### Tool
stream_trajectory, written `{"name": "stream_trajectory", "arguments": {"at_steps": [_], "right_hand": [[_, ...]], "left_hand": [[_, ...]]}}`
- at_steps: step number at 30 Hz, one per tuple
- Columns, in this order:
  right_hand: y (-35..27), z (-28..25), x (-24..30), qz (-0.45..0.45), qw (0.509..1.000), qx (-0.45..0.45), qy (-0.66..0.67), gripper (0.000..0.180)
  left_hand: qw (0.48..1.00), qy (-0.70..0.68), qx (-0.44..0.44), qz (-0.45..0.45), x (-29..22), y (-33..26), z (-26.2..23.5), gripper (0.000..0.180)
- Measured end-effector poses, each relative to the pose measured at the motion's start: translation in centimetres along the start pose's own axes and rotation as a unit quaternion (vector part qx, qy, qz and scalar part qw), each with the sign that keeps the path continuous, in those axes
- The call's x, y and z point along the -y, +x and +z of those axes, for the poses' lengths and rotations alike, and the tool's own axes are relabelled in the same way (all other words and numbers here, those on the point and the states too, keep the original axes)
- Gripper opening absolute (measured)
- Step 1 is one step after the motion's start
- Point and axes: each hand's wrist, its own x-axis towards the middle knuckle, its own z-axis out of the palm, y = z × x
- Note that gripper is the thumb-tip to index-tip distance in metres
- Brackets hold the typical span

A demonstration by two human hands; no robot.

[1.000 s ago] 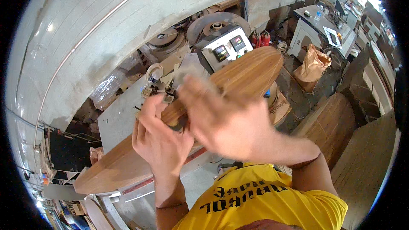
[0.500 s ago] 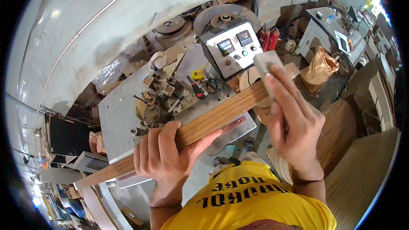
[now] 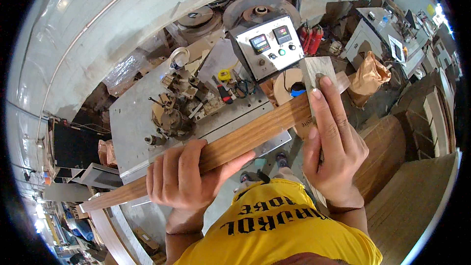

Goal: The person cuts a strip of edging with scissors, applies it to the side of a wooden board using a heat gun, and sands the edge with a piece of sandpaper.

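Observation:
A long wood-veneered board (image 3: 255,135) runs edge-on from lower left to upper right across the view. My left hand (image 3: 184,174) is wrapped over its middle, fingers on top and thumb along its near side. My right hand (image 3: 333,142) presses a small grey block (image 3: 318,71) against the board's edge near its right end, fingers stretched flat over the block.
Behind the board stands a grey metal machine table (image 3: 137,127) with rollers, tools and a control box (image 3: 267,46) with two displays and buttons. A brown paper bag (image 3: 368,76), red extinguishers (image 3: 311,39) and stacked curved wood panels (image 3: 392,152) lie to the right.
The board turned from its broad face to edge-on. My right hand slid with the block toward the board's right end, and my left hand settled over the middle.

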Motion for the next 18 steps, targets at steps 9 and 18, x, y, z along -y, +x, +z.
{"name": "stream_trajectory", "arguments": {"at_steps": [9, 18], "right_hand": [[1.6, -1.4, 2.5, 0.021, 0.995, 0.097, 0.002, 0.045], [1.8, -1.5, 3.5, 0.004, 0.993, 0.119, -0.01, 0.047]], "left_hand": [[1.0, -0.017, 0.0, 0.004, 0.5, 0.9, 0.3, 0.067], [1.0, -0.029, -0.003, 0.004, 0.6, 1.1, 0.4, 0.066]]}}
